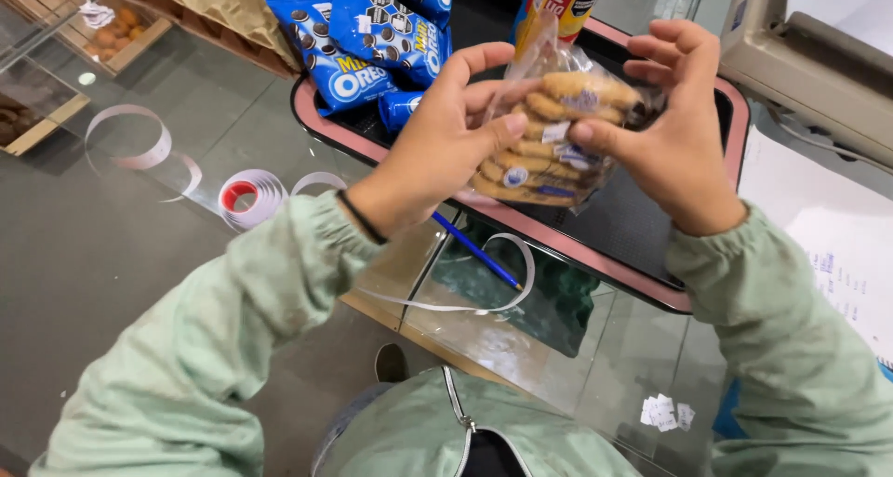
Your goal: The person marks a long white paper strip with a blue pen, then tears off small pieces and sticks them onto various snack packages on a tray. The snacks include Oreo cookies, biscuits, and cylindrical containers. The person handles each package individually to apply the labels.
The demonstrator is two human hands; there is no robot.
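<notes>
1. Above the black tray [595, 218], both hands are holding a clear cookie bag [551, 140] in the air, clear of the tray's surface.
2. Left hand [430, 152] is gripping the bag's left side, thumb pressing on the front, fingers curling round the top.
3. Right hand [672, 138] is pinching the bag's right side with its thumb; the other fingers are spreading open above, barely touching.
4. Bag's long axis is running diagonally, twisted top pointing up-left toward the yellow tube [562, 3], bottom end pointing down toward the tray's pink rim.
5. Cookies inside are stacking along that axis, small stickers showing on the plastic.
6. Blue cookie packs [372, 31] are lying on the tray's far left, just beside the left hand.
7. Blue pen [476, 251] is lying on the glass counter [139, 245] under the hands, near the tray.
8. Sticker roll [244, 196] with loose backing strip is sitting left, well apart.
9. Torn stickers [666, 412] are lying near the right sleeve.
</notes>
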